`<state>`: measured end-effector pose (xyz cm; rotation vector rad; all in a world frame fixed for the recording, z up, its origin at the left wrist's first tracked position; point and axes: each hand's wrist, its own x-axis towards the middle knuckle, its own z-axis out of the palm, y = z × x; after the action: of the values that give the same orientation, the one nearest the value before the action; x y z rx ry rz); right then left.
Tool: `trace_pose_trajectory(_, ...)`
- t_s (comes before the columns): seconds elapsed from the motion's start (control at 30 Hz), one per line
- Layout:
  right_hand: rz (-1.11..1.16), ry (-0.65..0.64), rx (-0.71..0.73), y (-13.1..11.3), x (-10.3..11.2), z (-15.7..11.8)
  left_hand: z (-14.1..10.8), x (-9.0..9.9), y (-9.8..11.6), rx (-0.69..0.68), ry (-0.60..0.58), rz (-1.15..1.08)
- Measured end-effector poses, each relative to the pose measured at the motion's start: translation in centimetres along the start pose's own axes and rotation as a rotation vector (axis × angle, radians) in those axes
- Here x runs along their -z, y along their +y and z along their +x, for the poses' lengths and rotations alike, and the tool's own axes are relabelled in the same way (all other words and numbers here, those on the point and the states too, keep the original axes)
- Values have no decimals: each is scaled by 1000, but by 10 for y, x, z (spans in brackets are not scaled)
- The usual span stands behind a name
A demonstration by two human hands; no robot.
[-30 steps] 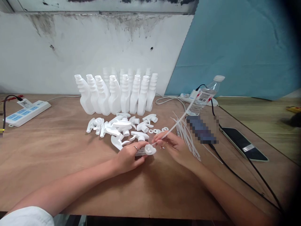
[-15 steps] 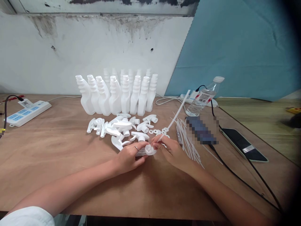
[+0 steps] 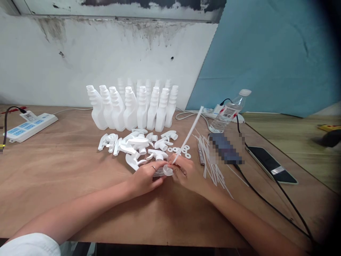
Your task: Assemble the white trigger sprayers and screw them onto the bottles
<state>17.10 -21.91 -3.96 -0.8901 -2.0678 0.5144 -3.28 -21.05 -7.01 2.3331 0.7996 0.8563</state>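
Note:
My left hand [image 3: 146, 177] is closed on a white spray head [image 3: 167, 170], whose round collar faces up. Between the fingers of my right hand [image 3: 188, 172] is a thin white tube [image 3: 189, 133], slanting up to the right. Its lower end is at the collar; whether it sits inside is hidden by my fingers. Several white spray heads [image 3: 134, 142] lie in a pile beyond my hands. White ring washers [image 3: 185, 148] are scattered just past my right hand, and more white tubes [image 3: 211, 160] lie to its right.
White bottles [image 3: 130, 110] stand in rows near the wall. A tilted water bottle [image 3: 226, 113], a dark device [image 3: 225, 147], a phone [image 3: 271, 165] and black cables are on the right. A power strip [image 3: 32, 126] lies far left on the wooden table [image 3: 66, 160].
My right hand has moved slightly left, bringing the tube's lower end to the collar. My left hand keeps its hold on the spray head.

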Motion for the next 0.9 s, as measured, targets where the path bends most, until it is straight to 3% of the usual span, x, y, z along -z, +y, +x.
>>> trace_pose_trajectory(0.27,-31,-18,84,3,-7,2,1,-2,-2,-2,-1,0)
trace_pose_trajectory(0.5,-62,56,14,2,0,-4,-1,-1,-1,57,-4,-104)
trace_pose_trajectory(0.57,-104,117,83,4,8,-6,-2,1,4,127,5,-215)
trace_pose_trajectory(0.67,-337,134,324,8,21,-7,-1,5,13,201,27,-360)
trace_pose_trajectory(0.8,-629,-44,637,9,29,-6,7,15,27,150,20,-420)
trace_pose_trajectory(0.9,-641,-15,714,3,29,-6,20,34,32,39,-124,-420)
